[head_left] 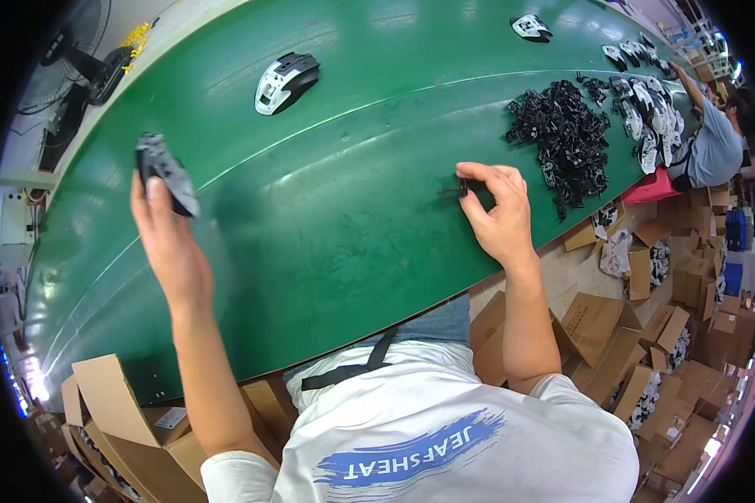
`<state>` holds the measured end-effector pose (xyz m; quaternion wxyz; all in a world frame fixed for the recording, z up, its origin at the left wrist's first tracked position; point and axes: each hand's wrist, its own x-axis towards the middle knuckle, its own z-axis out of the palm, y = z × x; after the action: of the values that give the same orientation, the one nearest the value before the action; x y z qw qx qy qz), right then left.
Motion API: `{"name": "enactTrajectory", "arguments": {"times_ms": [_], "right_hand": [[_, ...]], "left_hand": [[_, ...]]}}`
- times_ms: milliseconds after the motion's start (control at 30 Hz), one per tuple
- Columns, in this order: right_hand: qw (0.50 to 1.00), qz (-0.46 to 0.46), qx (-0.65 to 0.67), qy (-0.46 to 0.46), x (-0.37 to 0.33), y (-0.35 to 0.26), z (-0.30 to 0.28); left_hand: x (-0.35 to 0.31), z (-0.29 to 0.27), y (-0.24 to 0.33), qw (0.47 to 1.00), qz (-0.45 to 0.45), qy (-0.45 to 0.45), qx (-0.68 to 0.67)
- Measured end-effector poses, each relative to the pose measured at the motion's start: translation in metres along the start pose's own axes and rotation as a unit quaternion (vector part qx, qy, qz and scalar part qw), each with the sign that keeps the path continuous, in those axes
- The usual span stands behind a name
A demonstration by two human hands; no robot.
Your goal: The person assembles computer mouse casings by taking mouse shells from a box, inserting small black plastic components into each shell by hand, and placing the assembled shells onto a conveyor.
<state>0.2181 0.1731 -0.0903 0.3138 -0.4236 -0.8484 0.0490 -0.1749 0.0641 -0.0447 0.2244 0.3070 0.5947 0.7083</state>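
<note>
My left hand (174, 251) is closed on a grey and black computer mouse shell (166, 170), held tilted above the left side of the green table. Between the thumb and fingers of my right hand (505, 214) is a small black plastic part (454, 192), pinched above the table's middle right. Its exact shape is blurred. Farther off, a white and black mouse shell (283, 84) lies on the table, apart from both hands. A heap of small black plastic parts (562, 138) spreads to the right, beyond my right hand.
White and black mouse shells (653, 117) are piled at the far right, near another person (713, 147). One more shell (531, 28) lies at the back of the green table (327, 218). Cardboard boxes (600, 327) crowd the floor at right; an open box (113, 394) stands lower left.
</note>
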Motion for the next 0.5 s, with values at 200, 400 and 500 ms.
{"name": "enactTrajectory", "arguments": {"times_ms": [200,400,500], "right_hand": [[0.955,0.227,0.188,-0.033,-0.006,-0.003,-0.018],[0.997,0.068,0.018,0.0,-0.002,-0.007,-0.02],[0.949,0.155,0.271,-0.04,0.0,-0.047,-0.033]], "left_hand": [[-0.108,0.026,-0.011,0.971,-0.105,-0.21,-0.036],[-0.135,0.031,-0.002,0.928,-0.245,-0.213,-0.182],[-0.14,0.021,-0.002,0.837,-0.337,-0.219,-0.371]]}}
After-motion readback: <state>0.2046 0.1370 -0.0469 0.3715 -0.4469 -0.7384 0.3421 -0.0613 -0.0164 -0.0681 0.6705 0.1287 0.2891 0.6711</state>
